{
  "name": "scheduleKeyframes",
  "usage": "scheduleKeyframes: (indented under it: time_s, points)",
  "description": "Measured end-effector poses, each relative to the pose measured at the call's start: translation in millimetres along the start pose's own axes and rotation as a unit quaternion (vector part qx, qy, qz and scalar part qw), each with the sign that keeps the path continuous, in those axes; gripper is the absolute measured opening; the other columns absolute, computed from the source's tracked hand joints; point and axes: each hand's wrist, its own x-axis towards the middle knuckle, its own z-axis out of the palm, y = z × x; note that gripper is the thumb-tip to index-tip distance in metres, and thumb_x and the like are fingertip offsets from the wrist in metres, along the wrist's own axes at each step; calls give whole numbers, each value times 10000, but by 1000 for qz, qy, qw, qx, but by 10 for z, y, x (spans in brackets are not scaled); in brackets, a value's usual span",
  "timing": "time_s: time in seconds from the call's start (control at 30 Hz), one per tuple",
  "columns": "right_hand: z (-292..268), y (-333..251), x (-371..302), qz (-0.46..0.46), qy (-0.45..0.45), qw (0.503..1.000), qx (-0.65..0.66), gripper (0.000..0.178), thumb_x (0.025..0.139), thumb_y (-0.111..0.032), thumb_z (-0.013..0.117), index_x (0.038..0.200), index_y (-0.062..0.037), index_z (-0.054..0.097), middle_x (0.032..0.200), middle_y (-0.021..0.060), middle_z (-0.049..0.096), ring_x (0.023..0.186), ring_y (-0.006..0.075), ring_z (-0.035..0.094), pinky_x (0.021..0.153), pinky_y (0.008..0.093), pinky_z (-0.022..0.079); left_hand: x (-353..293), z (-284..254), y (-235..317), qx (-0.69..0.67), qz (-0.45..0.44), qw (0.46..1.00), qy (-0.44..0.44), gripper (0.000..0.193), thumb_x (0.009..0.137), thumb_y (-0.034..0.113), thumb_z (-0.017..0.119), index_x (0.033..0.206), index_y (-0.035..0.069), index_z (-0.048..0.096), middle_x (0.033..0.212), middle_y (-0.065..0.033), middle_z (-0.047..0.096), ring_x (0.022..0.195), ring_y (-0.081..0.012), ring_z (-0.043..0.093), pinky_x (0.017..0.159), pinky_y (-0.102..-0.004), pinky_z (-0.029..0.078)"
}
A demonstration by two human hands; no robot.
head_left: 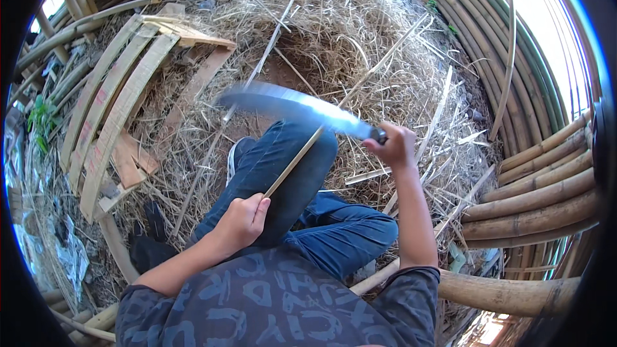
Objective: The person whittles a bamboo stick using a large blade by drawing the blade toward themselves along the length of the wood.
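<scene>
Two closed hands: the left hand (243,223) on a thin bamboo strip (295,165), the right hand (393,146) on a long knife (295,108)

Seen from above, a person sits low on ground covered with dry straw (379,58), wearing blue jeans (347,231) and a dark shirt (270,302) with paler lettering.

Just below the centre of the frame, the left grip is curled fully round the strip, thumb lying along it. The strip slants up and right over the raised knee, passes behind the blade, and appears to continue toward the upper right.

Right of centre, the right grip is wrapped tightly around the knife's dark handle. The broad blade, blurred and bright with glare, stretches left across the middle of the frame; whether it touches the strip I cannot tell.

At the left stands a slatted wooden frame (122,106), tilted, made of pale boards. A shoe (232,160) shows beside the raised leg. Stacked bamboo poles (533,209) fill the right edge, and one thick pole (508,292) runs across the lower right. Loose split pieces are scattered on the straw.
</scene>
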Motion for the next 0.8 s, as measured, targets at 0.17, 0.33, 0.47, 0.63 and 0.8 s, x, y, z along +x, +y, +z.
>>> scheduleKeyframes:
  time_s: [0.17,0.33,0.47,0.63,0.8]
  points:
    - [-119,-189,-46,114,-66,991,22,672,794,-754,527,752,-99,676,548,52,609,511,231,634,511,365,500,13,46,-44,-2,20,1000,-3,291,982,135,458,743,-27,489,563,-221,483,496,-384,514,479,-412,383]
    - [-100,-695,-13,-59,-55,996,26,697,741,-770,576,601,-86,561,496,70,575,473,246,623,491,357,502,14,70,-25,0,11,1000,-20,295,983,137,459,739,-26,486,562,-221,479,493,-382,510,478,-411,382]
    - [-104,-419,209,-157,-57,986,-15,702,669,-796,616,570,-103,556,487,45,573,443,188,602,456,329,487,-2,37,-2,9,4,1000,-18,290,983,142,462,748,-26,490,555,-213,478,479,-367,507,475,-407,379]
    - [-59,-102,174,117,-84,989,33,680,695,-769,623,631,-92,613,533,71,605,514,234,635,523,373,506,-6,44,-42,2,13,1000,-2,287,984,140,460,753,-26,493,549,-204,478,474,-358,506,473,-404,379]
    - [-139,-708,47,76,-87,993,33,726,753,-788,543,647,-73,614,507,77,556,485,252,597,518,395,478,1,30,-29,-8,3,1000,-13,285,982,138,464,751,-26,493,554,-214,475,481,-369,509,475,-406,382]
